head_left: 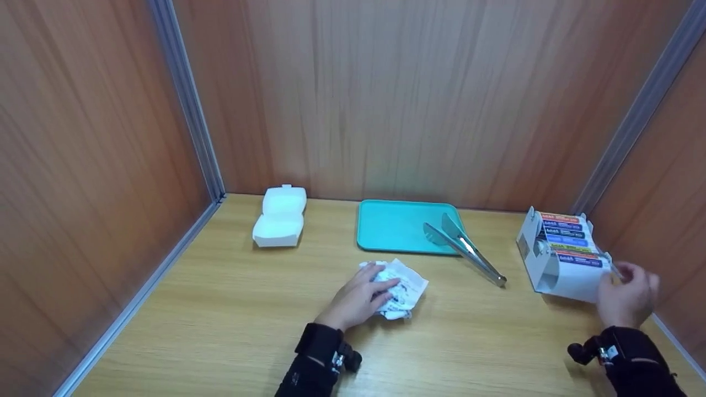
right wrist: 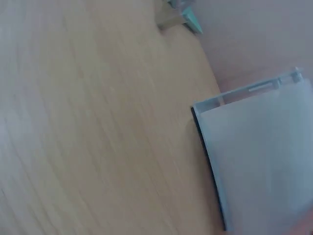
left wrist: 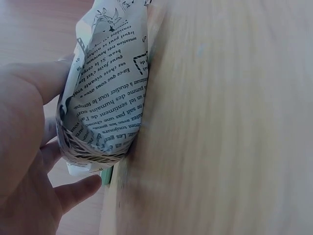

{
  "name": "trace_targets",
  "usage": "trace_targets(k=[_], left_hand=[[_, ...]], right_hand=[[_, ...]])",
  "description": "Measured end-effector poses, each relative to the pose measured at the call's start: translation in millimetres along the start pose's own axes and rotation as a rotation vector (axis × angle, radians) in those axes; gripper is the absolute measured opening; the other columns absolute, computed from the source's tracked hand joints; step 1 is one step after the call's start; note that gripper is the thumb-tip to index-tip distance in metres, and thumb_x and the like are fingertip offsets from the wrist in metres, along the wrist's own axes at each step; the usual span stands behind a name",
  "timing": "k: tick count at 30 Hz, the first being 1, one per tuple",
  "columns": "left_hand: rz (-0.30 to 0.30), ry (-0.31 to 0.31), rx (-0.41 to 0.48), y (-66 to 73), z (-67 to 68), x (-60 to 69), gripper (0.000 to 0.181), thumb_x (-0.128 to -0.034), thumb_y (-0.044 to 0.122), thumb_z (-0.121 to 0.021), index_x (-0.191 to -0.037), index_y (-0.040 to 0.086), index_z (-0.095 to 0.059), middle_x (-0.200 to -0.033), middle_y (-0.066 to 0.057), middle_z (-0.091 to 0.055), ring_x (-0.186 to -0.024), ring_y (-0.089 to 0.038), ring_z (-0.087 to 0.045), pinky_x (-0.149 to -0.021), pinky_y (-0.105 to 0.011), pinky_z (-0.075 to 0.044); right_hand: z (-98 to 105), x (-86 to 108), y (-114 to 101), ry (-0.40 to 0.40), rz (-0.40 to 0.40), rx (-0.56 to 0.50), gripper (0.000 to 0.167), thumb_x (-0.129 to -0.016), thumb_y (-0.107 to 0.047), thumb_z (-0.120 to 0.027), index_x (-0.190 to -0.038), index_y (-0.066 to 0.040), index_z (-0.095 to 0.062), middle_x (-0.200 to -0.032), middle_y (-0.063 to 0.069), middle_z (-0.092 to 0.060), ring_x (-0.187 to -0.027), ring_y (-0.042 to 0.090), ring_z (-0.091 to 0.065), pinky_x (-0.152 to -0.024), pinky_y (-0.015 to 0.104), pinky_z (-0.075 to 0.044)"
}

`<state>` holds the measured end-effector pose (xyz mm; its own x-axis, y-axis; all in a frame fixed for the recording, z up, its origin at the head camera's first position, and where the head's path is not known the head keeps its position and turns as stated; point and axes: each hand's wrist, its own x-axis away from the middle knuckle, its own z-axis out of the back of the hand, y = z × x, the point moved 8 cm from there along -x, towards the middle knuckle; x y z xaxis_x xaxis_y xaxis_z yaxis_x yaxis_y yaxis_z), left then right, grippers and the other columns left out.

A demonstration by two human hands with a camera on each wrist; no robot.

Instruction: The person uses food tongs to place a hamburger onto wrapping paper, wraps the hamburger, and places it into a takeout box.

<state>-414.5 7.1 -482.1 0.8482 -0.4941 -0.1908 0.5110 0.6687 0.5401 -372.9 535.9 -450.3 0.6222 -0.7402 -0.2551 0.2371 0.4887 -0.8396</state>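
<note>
Wood-grain walls (head_left: 353, 99), grey posts (head_left: 189, 99), pale tabletop (head_left: 220, 309)

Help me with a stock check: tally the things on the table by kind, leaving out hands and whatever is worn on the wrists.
Box: 1
Tray: 1
Tongs: 1
Paper: 1
Labelled holder: 1
Total: 5

The pale wooden table (head_left: 231, 331) carried an open white box (head_left: 280, 223) left of centre, a teal tray (head_left: 391, 226) mid-frame, crumpled printed paper (head_left: 409, 286) below it, and a white dispenser (head_left: 576, 278) at right.
</note>
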Motion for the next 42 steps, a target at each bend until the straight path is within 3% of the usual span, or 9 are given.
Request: trace_targets(k=[2, 5, 10, 14, 18, 24, 33, 39, 42], left_hand=[[-0.003, 0.003, 0.0, 0.4, 0.4, -1.2, 0.042, -0.1111, 0.038, -0.058, -0.153, 0.036, -0.057, -0.173, -0.003, -0.033, -0.164, -0.028, -0.019, -0.129, -0.056, -0.024], [-0.015, 0.006, -0.015, 1.3, 0.6, -1.8, 0.042, -0.1111, 0.038, -0.058, -0.153, 0.035, -0.058, -0.172, -0.003, -0.035, -0.163, -0.029, -0.02, -0.129, -0.056, -0.025], [-0.028, 0.003, -0.045, 1.7, 0.4, -2.0, 0.042, -0.1115, 0.037, -0.057, -0.153, 0.035, -0.059, -0.171, -0.004, -0.037, -0.162, -0.029, -0.022, -0.129, -0.055, -0.026], [-0.019, -0.013, -0.036, 0.1, -0.6, -2.0, 0.042, -0.1113, 0.039, -0.057, -0.153, 0.036, -0.058, -0.172, -0.003, -0.035, -0.163, -0.028, -0.021, -0.129, -0.055, -0.024], [-0.013, -0.017, -0.035, -0.9, -0.7, -1.5, 0.042, -0.1111, 0.039, -0.057, -0.153, 0.037, -0.057, -0.172, -0.002, -0.034, -0.163, -0.028, -0.02, -0.129, -0.055, -0.023], [-0.011, -0.01, -0.023, 0.0, 0.6, -0.7, 0.042, -0.1113, 0.039, -0.057, -0.154, 0.037, -0.057, -0.173, -0.003, -0.034, -0.163, -0.027, -0.019, -0.129, -0.056, -0.022], [0.004, -0.02, -0.024, 0.8, -2.2, -2.7, 0.042, -0.1112, 0.04, -0.057, -0.153, 0.039, -0.057, -0.173, -0.001, -0.033, -0.164, -0.027, -0.018, -0.129, -0.055, -0.023], [-0.056, 0.006, -0.063, 2.9, -0.5, -2.1, 0.041, -0.1112, 0.035, -0.058, -0.152, 0.031, -0.06, -0.17, -0.007, -0.039, -0.161, -0.033, -0.025, -0.128, -0.055, -0.026], [-0.056, 0.007, -0.055, 2.0, 0.0, -1.6, 0.042, -0.111, 0.034, -0.058, -0.153, 0.031, -0.06, -0.17, -0.007, -0.038, -0.161, -0.033, -0.025, -0.129, -0.055, -0.025]], right_hand=[[-3, 3.4, -26, 0.008, 0.198, 0.042, 0.037, -0.106, -0.017, -0.063, -0.14, -0.002, -0.065, -0.133, 0.015, -0.051, -0.128, 0.034, -0.048, -0.1, 0.043, -0.041], [-14, 8.5, -60, -0.071, 0.489, 0.162, 0.031, -0.104, -0.014, -0.071, -0.131, 0.003, -0.071, -0.132, 0.025, -0.055, -0.124, 0.044, -0.047, -0.095, 0.052, -0.041], [-33, 12.2, -80, -0.239, 0.73, 0.346, 0.029, -0.091, -0.003, -0.083, -0.118, 0.005, -0.074, -0.118, 0.029, -0.059, -0.107, 0.049, -0.048, -0.089, 0.066, -0.043], [-39, 12.0, -76, -0.284, 0.768, 0.421, 0.038, -0.087, -0.006, -0.088, -0.12, 0.006, -0.072, -0.115, 0.031, -0.059, -0.1, 0.049, -0.047, -0.087, 0.069, -0.044], [-42, 14.7, -76, -0.221, 0.818, 0.453, 0.044, -0.083, -0.009, -0.092, -0.117, 0.008, -0.072, -0.112, 0.031, -0.06, -0.096, 0.048, -0.048, -0.08, 0.063, -0.045], [-44, 16.8, -83, -0.12, 0.861, 0.412, 0.033, -0.083, -0.005, -0.091, -0.11, 0.007, -0.075, -0.107, 0.029, -0.066, -0.093, 0.047, -0.053, -0.078, 0.062, -0.046], [-44, 18.6, -79, -0.144, 0.866, 0.384, 0.029, -0.09, -0.007, -0.085, -0.113, 0.008, -0.077, -0.106, 0.027, -0.068, -0.092, 0.045, -0.056, -0.083, 0.063, -0.05], [-41, 24.0, -79, -0.085, 0.947, 0.356, 0.026, -0.084, 0.001, -0.088, -0.107, 0.008, -0.078, -0.102, 0.025, -0.071, -0.089, 0.045, -0.062, -0.082, 0.064, -0.053], [-43, 22.4, -82, -0.103, 0.926, 0.363, 0.025, -0.086, 0.0, -0.086, -0.108, 0.008, -0.076, -0.102, 0.027, -0.07, -0.09, 0.047, -0.062, -0.085, 0.067, -0.053]])
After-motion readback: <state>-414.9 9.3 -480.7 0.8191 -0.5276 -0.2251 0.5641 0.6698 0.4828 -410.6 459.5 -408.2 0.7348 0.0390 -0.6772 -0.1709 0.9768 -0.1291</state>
